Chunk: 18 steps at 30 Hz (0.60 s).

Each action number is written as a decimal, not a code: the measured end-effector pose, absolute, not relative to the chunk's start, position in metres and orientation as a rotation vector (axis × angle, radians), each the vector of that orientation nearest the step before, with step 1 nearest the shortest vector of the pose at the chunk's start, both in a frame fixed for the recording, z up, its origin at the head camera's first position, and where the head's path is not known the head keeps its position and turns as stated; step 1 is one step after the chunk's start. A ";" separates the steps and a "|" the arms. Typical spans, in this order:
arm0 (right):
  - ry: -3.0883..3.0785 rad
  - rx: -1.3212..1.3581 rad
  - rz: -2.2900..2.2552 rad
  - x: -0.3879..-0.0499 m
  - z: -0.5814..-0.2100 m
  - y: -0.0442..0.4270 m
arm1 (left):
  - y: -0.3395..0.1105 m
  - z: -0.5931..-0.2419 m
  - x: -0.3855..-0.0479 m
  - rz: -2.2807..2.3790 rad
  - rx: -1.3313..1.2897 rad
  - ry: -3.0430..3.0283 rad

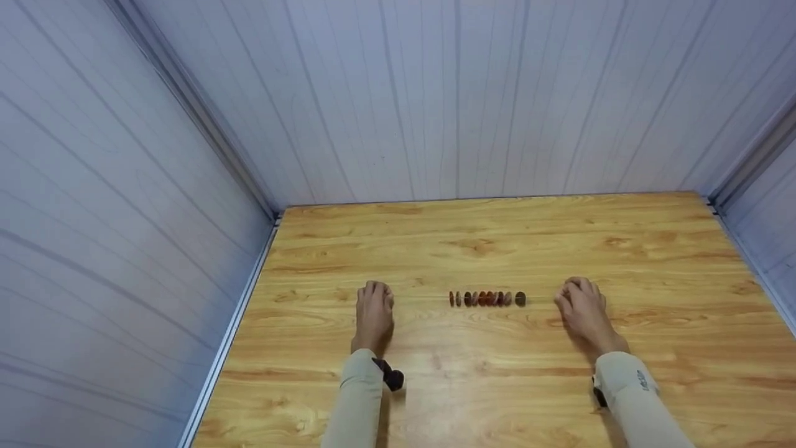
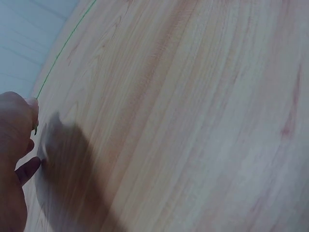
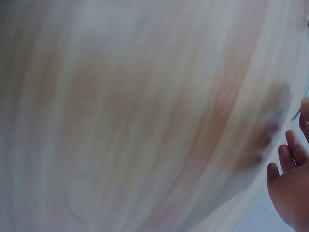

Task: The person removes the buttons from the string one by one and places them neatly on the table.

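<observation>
A row of red, brown and dark round beads [image 1: 488,298] lies between the two hands in the head view, with a dark bead [image 1: 520,299] slightly apart at its right end. To the left of the row, the left hand [image 1: 374,311] pinches a thin green string; the left wrist view shows the string [image 2: 63,50] running straight up from the fingertips of that hand [image 2: 12,145]. On the other side is the right hand [image 1: 587,311], thumb and forefinger together. A short piece of green string [image 3: 295,116] shows at the fingertips of the right hand [image 3: 292,188], partly cut off by the frame.
The wood-patterned table [image 1: 472,386] meets a pale panelled back wall [image 1: 435,99] and a left wall [image 1: 112,218], with another wall at the right edge. A black wrist strap part [image 1: 393,379] sticks out beside the left sleeve [image 1: 357,398].
</observation>
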State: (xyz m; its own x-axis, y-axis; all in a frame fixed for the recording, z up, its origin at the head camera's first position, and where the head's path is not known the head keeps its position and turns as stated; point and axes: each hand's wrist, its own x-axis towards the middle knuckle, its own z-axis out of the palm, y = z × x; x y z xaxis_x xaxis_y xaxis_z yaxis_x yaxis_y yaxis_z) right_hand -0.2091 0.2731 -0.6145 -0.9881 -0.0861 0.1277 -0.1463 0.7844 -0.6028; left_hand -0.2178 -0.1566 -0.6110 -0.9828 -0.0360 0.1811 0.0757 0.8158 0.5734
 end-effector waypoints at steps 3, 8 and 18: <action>-2.905 0.187 0.977 -0.209 -0.614 0.274 | -0.156 -0.612 -0.218 -0.896 -0.044 -2.821; -2.935 0.175 0.958 -0.210 -0.615 0.275 | -0.155 -0.615 -0.218 -0.859 -0.048 -2.834; -2.932 0.172 0.962 -0.211 -0.617 0.273 | -0.152 -0.614 -0.218 -0.938 -0.082 -2.848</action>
State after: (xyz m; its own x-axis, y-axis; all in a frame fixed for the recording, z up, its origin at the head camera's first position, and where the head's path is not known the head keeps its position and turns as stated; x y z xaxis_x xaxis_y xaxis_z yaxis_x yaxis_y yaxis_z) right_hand -0.2105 0.2732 -0.6174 -0.9926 -0.0894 0.0826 -0.1210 0.8001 -0.5875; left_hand -0.2181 -0.1518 -0.6144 -0.9885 0.0078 0.1513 0.0961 0.8041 0.5866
